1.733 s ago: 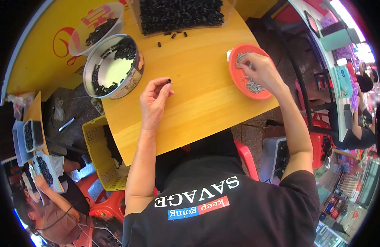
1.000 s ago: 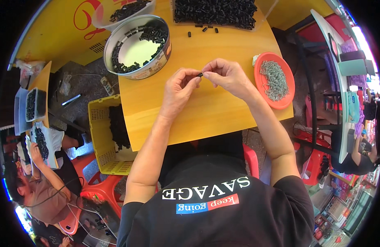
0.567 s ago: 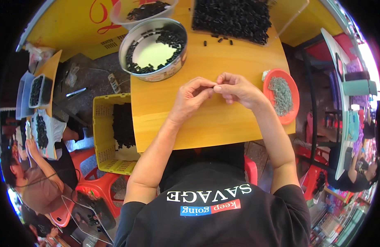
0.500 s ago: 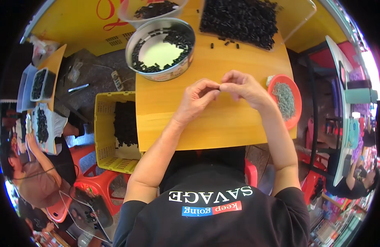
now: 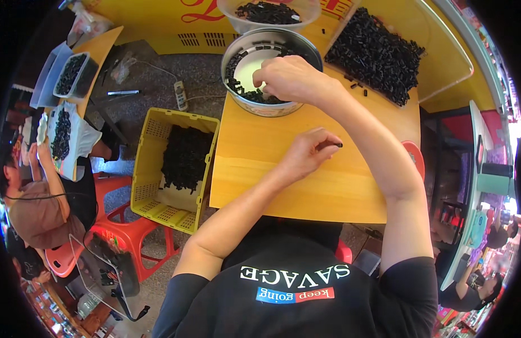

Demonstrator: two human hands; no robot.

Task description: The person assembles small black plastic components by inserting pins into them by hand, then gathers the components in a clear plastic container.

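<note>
Red stool on floor. Co-worker, brown shirt, just left of it. Beyond it: pale stick on floor, power strip farther right. Plastic bag far beyond, leftward. Teal pack well off right of it.

The bare right hand, which was in the orange-red plastic bowl and then met the bare left hand fingertip to fingertip, has crossed leftward and now reaches into the round printed metal tin. The left hand is now apart from it, alone holding the small black tube-like piece in its fingers. The view has swung left, the right forearm now covering most of the bowl
</note>
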